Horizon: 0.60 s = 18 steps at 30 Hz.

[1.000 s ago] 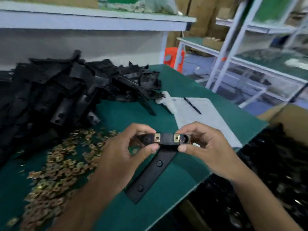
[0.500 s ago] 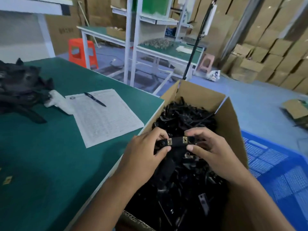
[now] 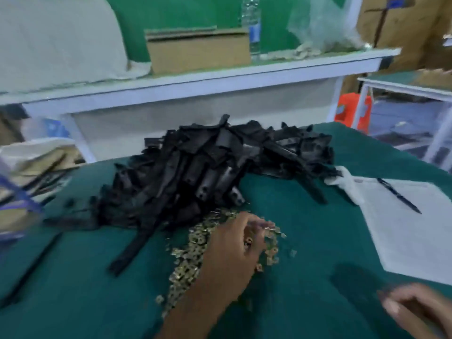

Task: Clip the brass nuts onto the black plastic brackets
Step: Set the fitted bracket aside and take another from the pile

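Note:
A big heap of black plastic brackets lies on the green table. In front of it spreads a pile of small brass nuts. My left hand rests on the right part of that pile, fingers curled down into the nuts, and one nut shows pinched between thumb and finger. My right hand hovers blurred at the lower right above the table's edge, fingers loosely curled, holding nothing. One long black bracket sticks out of the heap toward me.
A paper sheet with a pen lies at the right, a white cloth beside it. A white shelf with a cardboard box and a bottle runs behind. Bags and boxes sit at the far left.
Both hands held a bracket with two nuts, carried it over a cardboard box of brackets, and no longer hold it. The view swung back; my left hand is now in the nut pile.

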{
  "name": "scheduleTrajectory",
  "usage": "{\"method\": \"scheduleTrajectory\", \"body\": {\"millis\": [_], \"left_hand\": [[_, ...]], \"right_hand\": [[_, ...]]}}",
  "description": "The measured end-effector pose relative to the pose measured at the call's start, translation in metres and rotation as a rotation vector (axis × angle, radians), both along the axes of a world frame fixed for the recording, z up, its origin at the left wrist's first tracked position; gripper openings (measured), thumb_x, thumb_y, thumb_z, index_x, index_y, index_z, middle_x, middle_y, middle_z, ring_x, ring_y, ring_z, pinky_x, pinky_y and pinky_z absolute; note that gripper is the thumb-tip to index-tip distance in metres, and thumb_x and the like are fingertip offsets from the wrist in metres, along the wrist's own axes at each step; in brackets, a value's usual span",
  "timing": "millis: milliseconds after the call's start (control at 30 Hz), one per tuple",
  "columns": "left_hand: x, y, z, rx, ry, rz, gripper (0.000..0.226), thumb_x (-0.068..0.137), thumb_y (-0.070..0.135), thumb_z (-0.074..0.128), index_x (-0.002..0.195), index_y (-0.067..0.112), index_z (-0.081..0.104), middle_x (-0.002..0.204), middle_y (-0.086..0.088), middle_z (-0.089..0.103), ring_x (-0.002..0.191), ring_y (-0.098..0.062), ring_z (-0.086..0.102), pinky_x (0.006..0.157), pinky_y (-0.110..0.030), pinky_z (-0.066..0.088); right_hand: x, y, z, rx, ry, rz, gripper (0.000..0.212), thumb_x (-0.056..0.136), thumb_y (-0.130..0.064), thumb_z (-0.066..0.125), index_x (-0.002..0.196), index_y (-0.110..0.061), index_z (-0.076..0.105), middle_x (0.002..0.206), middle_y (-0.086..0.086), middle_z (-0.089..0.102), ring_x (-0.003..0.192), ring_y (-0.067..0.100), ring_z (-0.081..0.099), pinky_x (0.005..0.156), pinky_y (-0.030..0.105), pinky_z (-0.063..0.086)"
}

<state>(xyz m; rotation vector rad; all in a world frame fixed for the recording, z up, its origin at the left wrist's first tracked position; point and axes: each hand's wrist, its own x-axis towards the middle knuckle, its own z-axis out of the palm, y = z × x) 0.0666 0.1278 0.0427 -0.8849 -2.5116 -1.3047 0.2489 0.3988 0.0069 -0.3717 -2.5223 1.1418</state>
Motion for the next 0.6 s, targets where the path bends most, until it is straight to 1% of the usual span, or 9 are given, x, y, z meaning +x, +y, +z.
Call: {"method": "scheduleTrajectory", "body": {"millis": [67, 133, 200, 233, 267, 367, 433, 533, 600], "left_hand": [[-0.024, -0.049, -0.005, -0.04, 0.007, 0.264, 0.003, 0.1, 0.042, 0.054, 0.099, 0.045, 0.052, 0.101, 0.028, 0.058, 0.098, 0.002, 0.056, 0.079, -0.015, 0.042], [-0.042, -0.093, -0.013, -0.06, 0.088, 0.559, 0.014, 0.095, 0.033, 0.065, 0.1, 0.04, 0.053, 0.101, 0.023, 0.054, 0.103, -0.008, 0.052, 0.086, -0.029, 0.043], [-0.055, -0.125, -0.022, -0.124, 0.118, 0.773, 0.025, 0.089, 0.03, 0.074, 0.108, 0.029, 0.057, 0.107, 0.013, 0.052, 0.11, -0.016, 0.049, 0.093, -0.035, 0.042], [-0.059, -0.136, -0.026, -0.161, 0.087, 0.828, 0.033, 0.087, 0.032, 0.076, 0.113, 0.026, 0.057, 0.113, 0.009, 0.053, 0.114, -0.019, 0.048, 0.097, -0.036, 0.04], [-0.063, -0.143, -0.03, -0.184, 0.038, 0.85, 0.04, 0.087, 0.036, 0.076, 0.12, 0.024, 0.056, 0.119, 0.006, 0.053, 0.119, -0.02, 0.047, 0.101, -0.037, 0.039], [-0.072, -0.149, -0.035, -0.18, -0.089, 0.818, 0.045, 0.09, 0.049, 0.069, 0.129, 0.035, 0.053, 0.127, 0.015, 0.054, 0.125, -0.014, 0.045, 0.109, -0.035, 0.035], [-0.074, -0.148, -0.037, -0.179, -0.074, 0.792, 0.032, 0.092, 0.049, 0.067, 0.122, 0.039, 0.059, 0.118, 0.019, 0.063, 0.113, -0.01, 0.055, 0.107, -0.036, 0.039], [-0.074, -0.147, -0.038, -0.118, 0.068, 0.833, 0.014, 0.093, 0.044, 0.065, 0.101, 0.032, 0.065, 0.091, 0.015, 0.068, 0.085, -0.01, 0.061, 0.088, -0.039, 0.049], [-0.074, -0.147, -0.036, -0.017, 0.124, 0.89, 0.025, 0.095, 0.054, 0.05, 0.085, 0.032, 0.056, 0.072, 0.015, 0.062, 0.066, -0.007, 0.056, 0.068, -0.033, 0.047]], "right_hand": [[-0.047, -0.045, 0.008, 0.168, -0.009, 0.172, 0.036, 0.081, -0.081, 0.048, 0.086, -0.051, 0.067, 0.093, -0.026, 0.069, 0.081, -0.008, 0.066, 0.068, 0.01, 0.049], [-0.092, -0.08, 0.015, 0.286, 0.012, 0.383, 0.033, 0.079, -0.085, 0.043, 0.1, -0.065, 0.058, 0.11, -0.037, 0.059, 0.1, -0.018, 0.056, 0.081, 0.0, 0.042], [-0.129, -0.107, 0.013, 0.431, -0.079, 0.533, 0.044, 0.078, -0.091, 0.032, 0.119, -0.076, 0.029, 0.13, -0.044, 0.03, 0.12, -0.02, 0.035, 0.103, 0.009, 0.033], [-0.144, -0.117, 0.012, 0.49, -0.139, 0.564, 0.049, 0.08, -0.089, 0.031, 0.124, -0.075, 0.016, 0.132, -0.04, 0.022, 0.125, -0.017, 0.025, 0.113, 0.015, 0.027], [-0.158, -0.127, 0.012, 0.514, -0.177, 0.586, 0.053, 0.083, -0.085, 0.035, 0.129, -0.072, 0.012, 0.133, -0.035, 0.02, 0.128, -0.01, 0.022, 0.117, 0.02, 0.023], [-0.19, -0.148, 0.011, 0.507, -0.185, 0.647, 0.053, 0.088, -0.075, 0.046, 0.138, -0.061, 0.033, 0.127, -0.031, 0.028, 0.122, -0.004, 0.028, 0.11, 0.023, 0.029], [-0.206, -0.158, 0.011, 0.485, -0.155, 0.667, 0.043, 0.093, -0.068, 0.048, 0.133, -0.054, 0.044, 0.122, -0.031, 0.036, 0.115, -0.004, 0.035, 0.101, 0.02, 0.033], [-0.219, -0.158, 0.004, 0.429, -0.044, 0.696, 0.029, 0.097, -0.061, 0.049, 0.125, -0.051, 0.049, 0.117, -0.031, 0.041, 0.111, -0.007, 0.041, 0.097, 0.017, 0.036], [-0.22, -0.157, 0.0, 0.471, -0.028, 0.727, 0.024, 0.099, -0.056, 0.05, 0.123, -0.054, 0.047, 0.119, -0.033, 0.042, 0.111, -0.009, 0.041, 0.096, 0.012, 0.034]]}}
